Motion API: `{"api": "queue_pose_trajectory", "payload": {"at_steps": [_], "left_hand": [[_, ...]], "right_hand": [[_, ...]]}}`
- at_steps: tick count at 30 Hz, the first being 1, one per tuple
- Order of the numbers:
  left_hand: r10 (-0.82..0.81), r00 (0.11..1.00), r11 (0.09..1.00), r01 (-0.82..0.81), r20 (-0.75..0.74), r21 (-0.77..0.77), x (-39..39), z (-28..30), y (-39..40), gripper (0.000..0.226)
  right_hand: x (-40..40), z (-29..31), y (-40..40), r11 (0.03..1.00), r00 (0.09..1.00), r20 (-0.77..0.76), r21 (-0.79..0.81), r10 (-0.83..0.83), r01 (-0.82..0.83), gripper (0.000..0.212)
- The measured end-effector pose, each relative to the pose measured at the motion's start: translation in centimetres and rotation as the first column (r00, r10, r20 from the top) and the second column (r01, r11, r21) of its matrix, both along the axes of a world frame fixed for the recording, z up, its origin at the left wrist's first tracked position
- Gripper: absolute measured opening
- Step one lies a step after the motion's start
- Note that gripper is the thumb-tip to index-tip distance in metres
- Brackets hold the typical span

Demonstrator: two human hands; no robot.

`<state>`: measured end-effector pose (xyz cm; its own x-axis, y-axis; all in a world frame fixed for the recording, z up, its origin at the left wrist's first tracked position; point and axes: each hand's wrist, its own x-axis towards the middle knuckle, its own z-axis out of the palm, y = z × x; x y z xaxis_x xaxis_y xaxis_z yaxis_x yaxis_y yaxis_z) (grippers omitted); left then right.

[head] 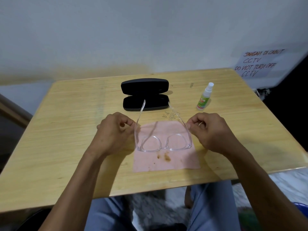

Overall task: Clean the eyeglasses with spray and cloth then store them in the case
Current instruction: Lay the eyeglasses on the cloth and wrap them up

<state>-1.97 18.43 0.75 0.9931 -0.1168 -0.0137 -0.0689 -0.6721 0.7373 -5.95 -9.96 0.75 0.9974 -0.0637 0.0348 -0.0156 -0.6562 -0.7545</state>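
Clear-framed eyeglasses (164, 145) are held unfolded just above a pink cloth (166, 160) that lies flat on the table and carries brown stains. My left hand (115, 132) pinches the left temple arm. My right hand (211, 130) pinches the right temple arm. The lenses face me and the arms point away towards a black case (145, 95), which lies open at the back of the table. A small spray bottle (204, 97) with a white cap and green label stands upright to the right of the case.
The wooden table (66, 130) ends at a front edge close to my knees. A white wall stands behind it. A paper sign with handwritten text (260, 64) hangs at the far right above a dark area.
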Motion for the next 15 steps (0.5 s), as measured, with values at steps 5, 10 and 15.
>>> {"api": "queue_pose_trajectory", "payload": {"at_steps": [5, 10, 15], "left_hand": [[-0.148, 0.988, 0.984, 0.143, -0.037, -0.105, -1.7, 0.9, 1.0, 0.020], [-0.181, 0.979, 0.984, 0.181, -0.095, -0.012, -2.4, 0.6, 1.3, 0.008], [-0.233, 0.969, 0.966, 0.240, -0.077, 0.093, -3.1, 0.5, 1.4, 0.012]], "right_hand": [[-1.5, 0.0, -1.2, 0.989, 0.989, -0.020, 0.010, 0.149, -0.148, 0.010], [-2.4, -0.3, -1.8, 0.971, 0.971, -0.053, -0.055, 0.231, -0.234, 0.007], [-2.7, -0.3, -2.0, 0.950, 0.954, -0.069, -0.102, 0.290, -0.296, 0.013]]}}
